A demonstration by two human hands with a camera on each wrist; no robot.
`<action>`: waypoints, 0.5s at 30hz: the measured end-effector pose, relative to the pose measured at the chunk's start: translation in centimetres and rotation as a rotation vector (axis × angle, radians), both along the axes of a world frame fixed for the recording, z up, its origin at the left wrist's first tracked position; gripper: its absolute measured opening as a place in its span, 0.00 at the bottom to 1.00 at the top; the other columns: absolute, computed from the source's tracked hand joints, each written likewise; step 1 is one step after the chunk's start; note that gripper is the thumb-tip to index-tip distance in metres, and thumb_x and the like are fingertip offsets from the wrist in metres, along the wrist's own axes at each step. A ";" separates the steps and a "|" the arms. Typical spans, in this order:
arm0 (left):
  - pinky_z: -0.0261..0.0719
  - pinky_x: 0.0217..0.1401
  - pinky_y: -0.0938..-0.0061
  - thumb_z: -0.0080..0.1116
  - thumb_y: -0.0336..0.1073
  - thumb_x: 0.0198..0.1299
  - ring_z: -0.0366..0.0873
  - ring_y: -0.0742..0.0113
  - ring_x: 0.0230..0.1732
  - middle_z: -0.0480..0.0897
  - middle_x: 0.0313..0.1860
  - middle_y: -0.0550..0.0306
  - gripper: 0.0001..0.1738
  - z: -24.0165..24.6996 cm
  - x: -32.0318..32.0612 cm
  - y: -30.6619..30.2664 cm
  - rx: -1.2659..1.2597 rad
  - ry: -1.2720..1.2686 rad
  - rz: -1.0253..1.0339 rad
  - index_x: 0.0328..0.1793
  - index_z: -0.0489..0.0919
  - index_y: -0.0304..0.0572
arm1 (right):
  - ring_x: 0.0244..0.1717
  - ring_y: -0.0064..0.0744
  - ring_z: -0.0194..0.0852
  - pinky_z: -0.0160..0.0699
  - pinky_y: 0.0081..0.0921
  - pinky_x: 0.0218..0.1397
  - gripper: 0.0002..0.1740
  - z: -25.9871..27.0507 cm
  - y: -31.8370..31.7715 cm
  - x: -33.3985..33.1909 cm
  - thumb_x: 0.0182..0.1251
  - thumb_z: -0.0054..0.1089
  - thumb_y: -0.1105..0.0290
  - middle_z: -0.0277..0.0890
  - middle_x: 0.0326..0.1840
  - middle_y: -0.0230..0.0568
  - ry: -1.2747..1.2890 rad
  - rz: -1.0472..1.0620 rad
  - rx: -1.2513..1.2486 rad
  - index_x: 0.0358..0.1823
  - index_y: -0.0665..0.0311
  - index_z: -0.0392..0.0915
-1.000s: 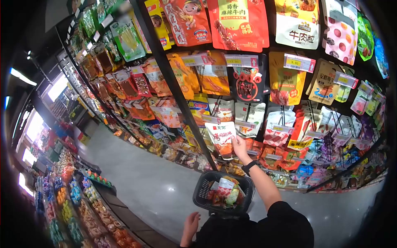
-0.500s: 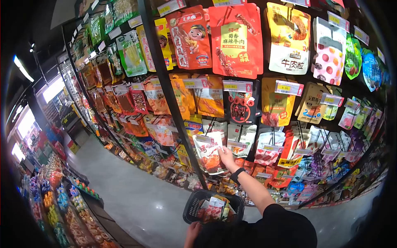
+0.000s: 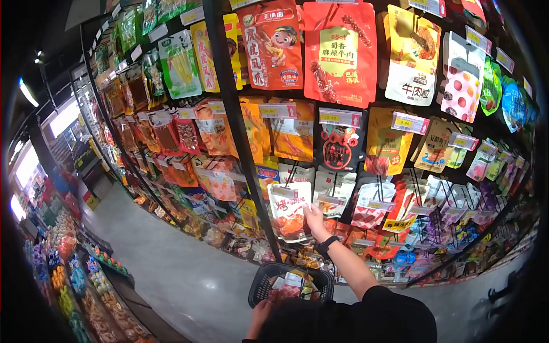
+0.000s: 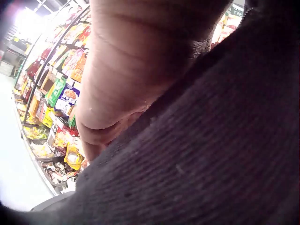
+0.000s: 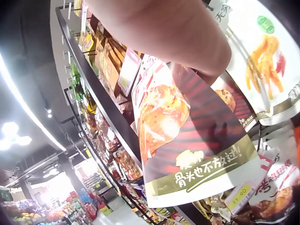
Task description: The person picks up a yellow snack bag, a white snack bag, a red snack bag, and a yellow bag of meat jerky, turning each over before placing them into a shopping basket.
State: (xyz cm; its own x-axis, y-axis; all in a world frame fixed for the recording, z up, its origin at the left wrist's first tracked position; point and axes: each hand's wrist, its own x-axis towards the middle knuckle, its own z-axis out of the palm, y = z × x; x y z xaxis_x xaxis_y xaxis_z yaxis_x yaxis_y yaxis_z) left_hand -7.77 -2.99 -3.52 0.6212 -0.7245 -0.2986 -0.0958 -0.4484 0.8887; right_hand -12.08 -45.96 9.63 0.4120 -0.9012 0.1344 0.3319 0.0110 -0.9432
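Observation:
My right hand (image 3: 314, 220) pinches the right edge of a white-and-brown snack pouch (image 3: 290, 214) with a roast chicken picture. A price tag (image 3: 284, 191) overlaps the pouch's upper part, and similar pouches hang just behind. In the right wrist view the pouch (image 5: 187, 140) faces the camera below my fingers. My left hand (image 3: 262, 313) is low, beside the left rim of a black shopping basket (image 3: 260, 286), its fingers partly hidden by dark clothing. Several snack packs (image 3: 294, 280) lie in the basket. Up close, the left hand (image 4: 136, 61) lies along dark ribbed fabric.
A tall rack of hanging snack bags spans the front, with a black post (image 3: 237, 114) left of the held pouch. Large red pouches (image 3: 340, 54) hang above it. Grey floor (image 3: 166, 251) runs along the left, beside bins of wrapped sweets (image 3: 86, 280).
The right hand has moved the pouch toward the rack; the price tag, formerly behind it, now overlaps its top. The left hand has shifted closer to the dark clothing. The head view has tilted upward.

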 end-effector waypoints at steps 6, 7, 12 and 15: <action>0.77 0.54 0.72 0.56 0.44 0.68 0.82 0.66 0.48 0.86 0.44 0.53 0.19 2.5 1.4 -0.2 -0.001 0.016 -0.023 0.54 0.82 0.35 | 0.41 0.15 0.74 0.73 0.17 0.46 0.15 -0.8 0.0 0.4 0.76 0.53 0.65 0.81 0.43 0.30 0.142 -0.042 0.007 0.53 0.69 0.78; 0.77 0.54 0.72 0.56 0.44 0.68 0.82 0.66 0.48 0.86 0.44 0.53 0.19 2.7 1.6 -0.2 -0.003 0.024 -0.023 0.54 0.82 0.35 | 0.40 0.15 0.74 0.73 0.17 0.45 0.15 -0.4 0.3 0.5 0.76 0.53 0.65 0.81 0.43 0.31 0.151 -0.045 0.015 0.53 0.69 0.78; 0.77 0.55 0.71 0.56 0.45 0.68 0.82 0.65 0.49 0.86 0.45 0.53 0.21 1.1 2.8 0.3 0.020 0.023 -0.053 0.55 0.81 0.34 | 0.39 0.18 0.77 0.76 0.19 0.43 0.15 1.5 2.4 0.9 0.76 0.52 0.64 0.82 0.45 0.33 -0.091 -0.089 0.013 0.53 0.68 0.77; 0.77 0.56 0.71 0.56 0.45 0.67 0.82 0.65 0.50 0.86 0.46 0.52 0.21 0.1 3.3 0.9 0.016 0.050 -0.039 0.55 0.81 0.35 | 0.40 0.19 0.79 0.79 0.21 0.45 0.15 1.1 2.7 0.9 0.77 0.52 0.65 0.82 0.46 0.33 -0.162 -0.041 0.098 0.54 0.68 0.77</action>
State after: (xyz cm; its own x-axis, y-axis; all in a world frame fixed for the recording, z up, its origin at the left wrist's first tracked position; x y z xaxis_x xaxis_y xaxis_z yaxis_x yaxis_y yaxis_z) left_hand -4.43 -2.13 -3.44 0.5761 -0.7432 -0.3403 -0.0690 -0.4590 0.8857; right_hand -11.18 -43.31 10.68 0.3544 -0.9290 0.1067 0.4813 0.0834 -0.8726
